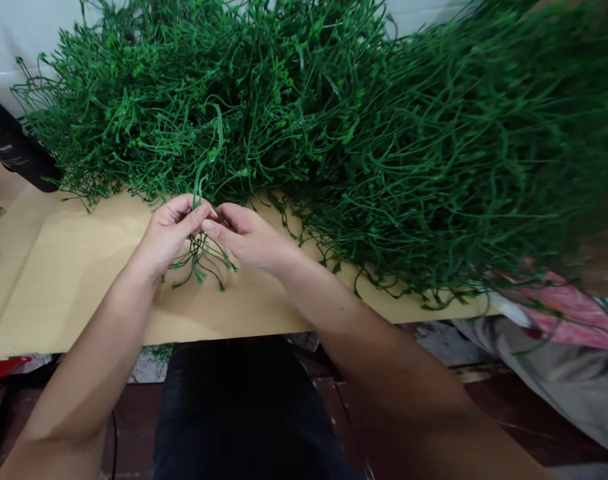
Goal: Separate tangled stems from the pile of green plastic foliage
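Between my two hands is a small green artificial plant sprig, with thin, branching stems that fan out below my fingers and a long flat leaf standing up above them. My left hand pinches the sprig between thumb and fingers. Thumb to fingertips, my right hand is closed at the same spot, its tips meeting those of the left; the exact part it grips is hidden. Just behind the hands lies a large heap of similar green sprigs, its near stems trailing onto the tan board.
The heap spreads along the back and right of the board. A black cylindrical object leans at the left edge. Pink patterned cloth and another person's light trousers are at the right. The board's front edge runs above my dark-clothed lap.
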The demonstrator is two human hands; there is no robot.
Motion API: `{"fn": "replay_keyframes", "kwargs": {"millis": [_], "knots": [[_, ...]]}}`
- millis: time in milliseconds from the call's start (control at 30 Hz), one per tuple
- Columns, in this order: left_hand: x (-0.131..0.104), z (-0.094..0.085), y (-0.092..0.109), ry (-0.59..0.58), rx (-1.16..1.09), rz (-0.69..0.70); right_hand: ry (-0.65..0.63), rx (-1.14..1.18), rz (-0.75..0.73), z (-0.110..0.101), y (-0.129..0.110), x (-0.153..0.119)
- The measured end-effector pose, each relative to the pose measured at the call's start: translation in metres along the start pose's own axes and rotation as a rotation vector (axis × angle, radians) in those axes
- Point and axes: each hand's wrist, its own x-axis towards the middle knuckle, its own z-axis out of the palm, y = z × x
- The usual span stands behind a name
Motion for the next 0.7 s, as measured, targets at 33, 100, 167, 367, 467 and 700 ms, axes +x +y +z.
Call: {"fn": "replay_keyframes", "kwargs": {"millis": [33,100,167,367,467,700], "knots": [[0.000,0.000,0.000,0.008,-0.010,-0.013,-0.002,0.013,-0.023,0.001,0.001,0.001],[0.000,-0.001,-0.001,0.020,-0.047,-0.039,-0.023,0.076,-0.070,0.003,0.001,0.001],[0.000,-0.002,-0.001,0.039,-0.078,-0.055,-0.049,0.164,-0.123,0.006,0.000,-0.001],[0.000,0.002,-0.001,0.109,-0.080,-0.085,0.008,0.199,-0.224,0.015,-0.005,-0.007],[-0.001,0.006,0.000,0.118,-0.082,-0.112,-0.002,0.104,-0.326,0.015,-0.001,-0.009],[-0.002,0.008,0.006,0.152,-0.058,-0.122,-0.076,-0.060,-0.450,0.011,-0.002,-0.016]]}}
